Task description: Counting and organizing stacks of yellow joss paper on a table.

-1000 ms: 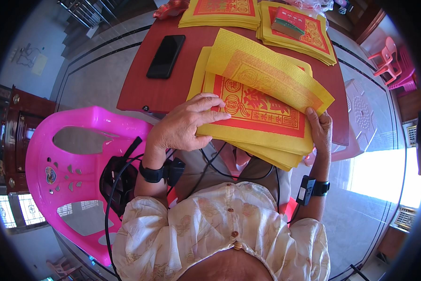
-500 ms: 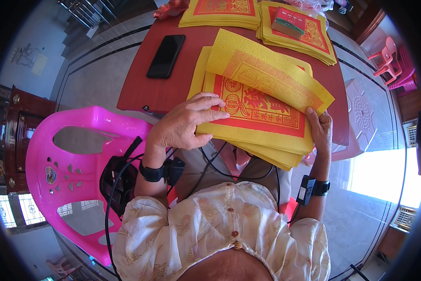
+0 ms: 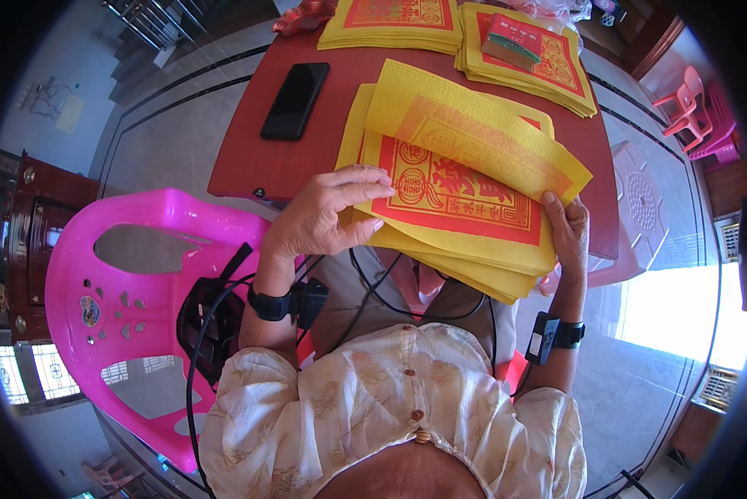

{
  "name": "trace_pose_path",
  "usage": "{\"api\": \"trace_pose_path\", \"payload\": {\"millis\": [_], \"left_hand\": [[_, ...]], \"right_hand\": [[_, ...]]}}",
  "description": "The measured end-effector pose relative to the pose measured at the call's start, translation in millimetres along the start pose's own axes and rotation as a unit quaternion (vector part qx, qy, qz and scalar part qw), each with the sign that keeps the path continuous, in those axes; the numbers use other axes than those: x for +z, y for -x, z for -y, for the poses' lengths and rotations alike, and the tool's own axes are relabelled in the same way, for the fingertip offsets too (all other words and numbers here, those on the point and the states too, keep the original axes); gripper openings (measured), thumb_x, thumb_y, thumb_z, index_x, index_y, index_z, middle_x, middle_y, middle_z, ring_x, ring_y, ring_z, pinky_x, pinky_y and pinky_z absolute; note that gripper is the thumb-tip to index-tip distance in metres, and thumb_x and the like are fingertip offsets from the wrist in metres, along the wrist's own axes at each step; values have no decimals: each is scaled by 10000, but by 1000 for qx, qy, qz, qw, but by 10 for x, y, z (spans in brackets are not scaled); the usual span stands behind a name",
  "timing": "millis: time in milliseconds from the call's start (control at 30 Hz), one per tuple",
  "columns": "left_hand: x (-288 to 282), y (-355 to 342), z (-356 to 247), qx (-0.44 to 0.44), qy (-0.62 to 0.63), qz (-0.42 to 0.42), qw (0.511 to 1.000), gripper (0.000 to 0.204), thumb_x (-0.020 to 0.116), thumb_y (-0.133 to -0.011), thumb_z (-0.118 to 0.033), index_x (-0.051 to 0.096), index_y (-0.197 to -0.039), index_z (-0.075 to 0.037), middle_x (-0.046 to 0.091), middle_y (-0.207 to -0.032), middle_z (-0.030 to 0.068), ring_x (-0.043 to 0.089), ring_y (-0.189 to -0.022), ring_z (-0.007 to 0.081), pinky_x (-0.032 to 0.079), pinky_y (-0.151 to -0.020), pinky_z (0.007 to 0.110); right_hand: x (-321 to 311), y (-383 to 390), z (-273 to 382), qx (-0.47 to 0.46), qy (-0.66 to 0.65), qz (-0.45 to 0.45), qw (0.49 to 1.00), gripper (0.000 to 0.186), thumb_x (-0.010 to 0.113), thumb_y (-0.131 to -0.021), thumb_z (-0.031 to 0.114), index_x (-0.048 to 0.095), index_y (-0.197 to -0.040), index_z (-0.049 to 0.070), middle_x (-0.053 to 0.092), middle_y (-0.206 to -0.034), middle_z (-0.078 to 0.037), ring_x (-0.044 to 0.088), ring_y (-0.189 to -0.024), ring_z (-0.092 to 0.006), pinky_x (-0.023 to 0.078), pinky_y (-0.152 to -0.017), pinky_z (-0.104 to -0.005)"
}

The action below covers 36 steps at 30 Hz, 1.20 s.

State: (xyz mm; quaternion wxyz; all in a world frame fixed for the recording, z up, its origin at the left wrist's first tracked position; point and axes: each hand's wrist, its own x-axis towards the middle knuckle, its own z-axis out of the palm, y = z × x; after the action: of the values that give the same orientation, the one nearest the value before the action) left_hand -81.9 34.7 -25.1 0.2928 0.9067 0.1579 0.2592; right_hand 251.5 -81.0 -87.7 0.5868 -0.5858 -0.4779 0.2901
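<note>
A stack of yellow joss paper with red printed panels lies at the table's near edge, its sheets unevenly fanned. One yellow sheet is folded back over the stack, its pale underside up. My right hand pinches the paper at the right edge, thumb on top by the folded sheet's corner; its other fingers are mostly hidden. At the left edge of the stack, my left hand has thumb and fingers apart, fingertips just over the top sheet's edge; I cannot tell whether they touch it.
Two more joss paper stacks sit on the red table's far side; a small thick red-and-green book tops the right one. A black phone lies at left. A pink chair and dark cables are beside me.
My left hand has drawn back to the left, off the printed panel, with its thumb raised. The folded sheet has dropped slightly. My right hand keeps its place.
</note>
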Motion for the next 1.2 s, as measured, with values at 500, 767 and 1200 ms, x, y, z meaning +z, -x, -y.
{"api": "trace_pose_path", "payload": {"millis": [500, 767, 1200], "left_hand": [[-85, 39, 137, 30, 37, -43, 998, 153, 656, -722, 20, 644, -874, 12, 635, -916, 114, 607, -866, 234, 481, -742, 300], [5, -28, 26, -56, 66, -173, 981, 132, 658, -780, -34, 648, -892, 35, 627, -789, 82, 582, -735, 141, 450, -627, 238], [87, -71, -94, -78, 83, -261, 959, 117, 627, -809, -21, 634, -886, 67, 619, -782, 84, 575, -685, 118, 447, -602, 224]], "right_hand": [[-26, 32, 56, 17, -2, 12, 1000, 344, 544, -894, 268, 600, -948, -67, 538, -1015, -95, 533, -903, -128, 425, -786, -279], [-61, -50, 21, -39, 13, 60, 997, 603, 309, -902, 450, 422, -1303, 14, 490, -1273, -143, 474, -1159, -230, 321, -1018, -344], [-7, -19, 108, -94, 105, 80, 987, 574, 592, -801, 459, 551, -1207, 55, 534, -1241, -110, 374, -1256, -275, 264, -1050, -423]]}}
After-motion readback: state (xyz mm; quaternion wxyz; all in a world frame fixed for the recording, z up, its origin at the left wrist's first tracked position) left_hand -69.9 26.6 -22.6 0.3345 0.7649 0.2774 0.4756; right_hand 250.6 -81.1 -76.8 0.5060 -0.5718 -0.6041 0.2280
